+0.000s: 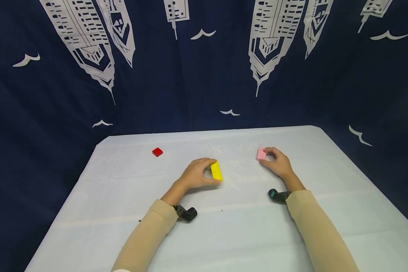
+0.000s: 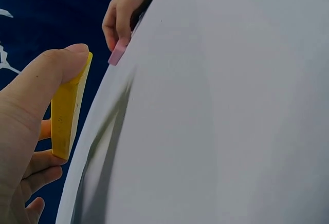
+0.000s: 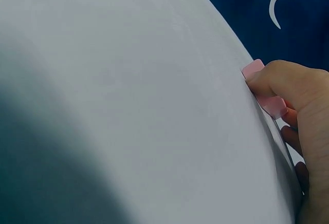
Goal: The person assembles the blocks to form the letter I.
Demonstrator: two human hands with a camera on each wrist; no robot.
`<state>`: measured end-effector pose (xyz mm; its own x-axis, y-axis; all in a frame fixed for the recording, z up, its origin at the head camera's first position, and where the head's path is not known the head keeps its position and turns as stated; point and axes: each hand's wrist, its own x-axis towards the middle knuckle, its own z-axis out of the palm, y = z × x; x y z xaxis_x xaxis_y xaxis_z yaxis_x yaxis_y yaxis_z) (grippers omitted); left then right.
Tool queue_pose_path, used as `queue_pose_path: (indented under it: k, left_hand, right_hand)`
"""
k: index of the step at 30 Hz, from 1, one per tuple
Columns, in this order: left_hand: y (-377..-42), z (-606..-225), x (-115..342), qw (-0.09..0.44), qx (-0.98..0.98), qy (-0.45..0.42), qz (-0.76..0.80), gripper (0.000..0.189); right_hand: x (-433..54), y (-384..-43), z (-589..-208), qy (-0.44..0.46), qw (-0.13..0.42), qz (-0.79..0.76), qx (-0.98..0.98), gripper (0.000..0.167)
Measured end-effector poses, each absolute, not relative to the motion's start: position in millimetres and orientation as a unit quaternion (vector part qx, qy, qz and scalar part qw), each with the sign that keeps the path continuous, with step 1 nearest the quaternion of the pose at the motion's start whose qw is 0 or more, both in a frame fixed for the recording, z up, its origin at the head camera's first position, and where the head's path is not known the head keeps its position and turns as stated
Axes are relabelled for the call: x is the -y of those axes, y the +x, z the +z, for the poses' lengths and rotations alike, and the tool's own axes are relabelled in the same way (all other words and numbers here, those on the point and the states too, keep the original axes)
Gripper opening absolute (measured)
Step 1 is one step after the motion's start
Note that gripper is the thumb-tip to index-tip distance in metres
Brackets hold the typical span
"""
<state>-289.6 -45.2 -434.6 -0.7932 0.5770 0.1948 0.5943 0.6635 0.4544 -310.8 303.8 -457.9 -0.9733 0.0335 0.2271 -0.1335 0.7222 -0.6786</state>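
Note:
Between thumb and fingers, the left hand [image 1: 198, 174] pinches a yellow block [image 1: 216, 171] by its two ends, near the middle of the table. The left wrist view shows this yellow block [image 2: 66, 112] from the side, long and flat-faced, with the thumb on its upper end. Farther right, the right hand [image 1: 279, 163] holds a small pink block [image 1: 261, 154] between thumb and fingers. In the right wrist view the thumb lies across the pink block [image 3: 272, 106] and covers its middle. A red block [image 1: 157, 152] lies at the back left, apart from both hands.
The table [image 1: 258, 234] has a white cover with creases and a few dark specks. Behind it hangs a dark blue curtain [image 1: 190, 83] printed with white buildings and birds. A black wrist camera [image 1: 187, 214] sits on the left wrist, another black camera [image 1: 278, 196] on the right.

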Motion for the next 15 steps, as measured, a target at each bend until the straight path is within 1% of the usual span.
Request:
queue_pose_path:
  k: [15]
  left_hand:
    - [-284.1,-443.7,40.7,0.007,0.916,-0.325,-0.235,0.086]
  right_hand:
    - [-304.1,-312.0,-457.4,0.024,0.103,0.367,0.924,0.052]
